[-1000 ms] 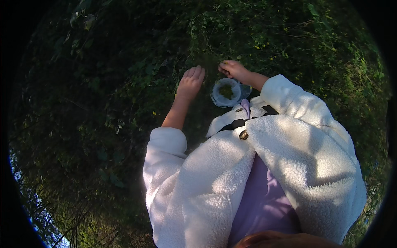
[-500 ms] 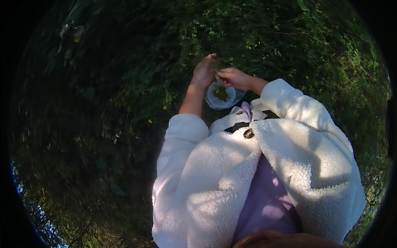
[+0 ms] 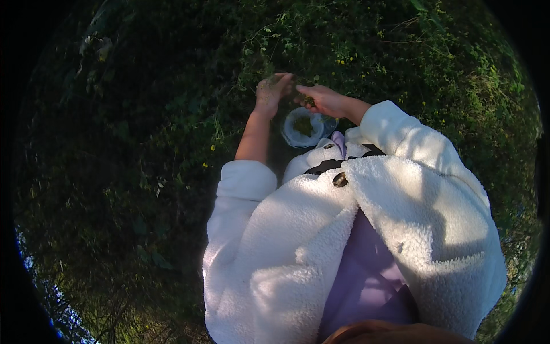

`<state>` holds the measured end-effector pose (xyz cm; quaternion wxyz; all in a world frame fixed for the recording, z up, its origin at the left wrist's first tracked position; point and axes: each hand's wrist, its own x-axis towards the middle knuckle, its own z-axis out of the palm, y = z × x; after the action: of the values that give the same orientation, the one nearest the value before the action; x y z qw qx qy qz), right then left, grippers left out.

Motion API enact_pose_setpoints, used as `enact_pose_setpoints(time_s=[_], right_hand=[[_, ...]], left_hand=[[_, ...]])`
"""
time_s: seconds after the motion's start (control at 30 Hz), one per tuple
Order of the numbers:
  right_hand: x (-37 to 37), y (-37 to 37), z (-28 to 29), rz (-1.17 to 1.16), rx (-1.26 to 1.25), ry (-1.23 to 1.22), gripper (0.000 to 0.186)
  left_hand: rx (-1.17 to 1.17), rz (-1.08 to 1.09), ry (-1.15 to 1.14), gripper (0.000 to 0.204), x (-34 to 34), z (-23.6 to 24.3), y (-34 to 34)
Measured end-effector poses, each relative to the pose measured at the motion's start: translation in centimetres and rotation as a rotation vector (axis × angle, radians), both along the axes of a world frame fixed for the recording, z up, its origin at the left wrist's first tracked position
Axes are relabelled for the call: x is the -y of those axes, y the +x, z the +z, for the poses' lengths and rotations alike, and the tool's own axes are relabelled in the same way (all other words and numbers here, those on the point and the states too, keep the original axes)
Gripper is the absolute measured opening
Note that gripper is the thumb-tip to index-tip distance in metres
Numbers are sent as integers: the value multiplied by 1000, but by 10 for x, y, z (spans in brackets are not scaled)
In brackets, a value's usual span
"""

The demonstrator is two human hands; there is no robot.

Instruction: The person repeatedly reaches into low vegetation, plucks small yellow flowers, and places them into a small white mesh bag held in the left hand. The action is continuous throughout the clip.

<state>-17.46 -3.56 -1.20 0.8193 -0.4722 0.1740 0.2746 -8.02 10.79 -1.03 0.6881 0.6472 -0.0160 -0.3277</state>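
Note:
My left hand [image 3: 272, 92] reaches among the plants, its fingers stretched out and its thumb a little apart. Nothing shows clearly in it, and the fingertips are slightly blurred. Close beside it on the right, my right hand [image 3: 326, 101] has its fingers curled around a small bunch of yellow-green flowers [image 3: 309, 102], with the thumb pointing toward the left hand. Just below the right hand is a clear, round plastic container [image 3: 290, 136]. A heap of yellow-green flowers [image 3: 303, 126] lies inside it.
Thin green stems with small yellow blossoms [image 3: 342, 61] grow ahead and to the right. Dark, shaded foliage [image 3: 143, 126] fills the left side. My white fleece jacket [image 3: 286, 252] takes up the lower middle, its sleeves pushed up off the forearms.
My left hand has moved slightly left, away from the right hand. The right hand has turned, its thumb now stretched out and the flowers in its fingers showing. The container appears slightly higher.

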Motion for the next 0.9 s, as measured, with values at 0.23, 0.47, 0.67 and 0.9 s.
enact_pose_setpoints(time_s=[0.23,0.47,0.67,0.9], right_hand=[[-8,-3,-11,-12,0,9,28],[-2,-13,12,9,-139,320,18],[-10,15,45,-57,83,223,41],[-10,29,57,-22,-56,454,54]], left_hand=[[-44,68,-59,19,-10,-8,-1],[84,196,52,17,-15,-9,16],[461,89,414,18,-12,-2,7],[801,21,633,18,-15,-6,6]])
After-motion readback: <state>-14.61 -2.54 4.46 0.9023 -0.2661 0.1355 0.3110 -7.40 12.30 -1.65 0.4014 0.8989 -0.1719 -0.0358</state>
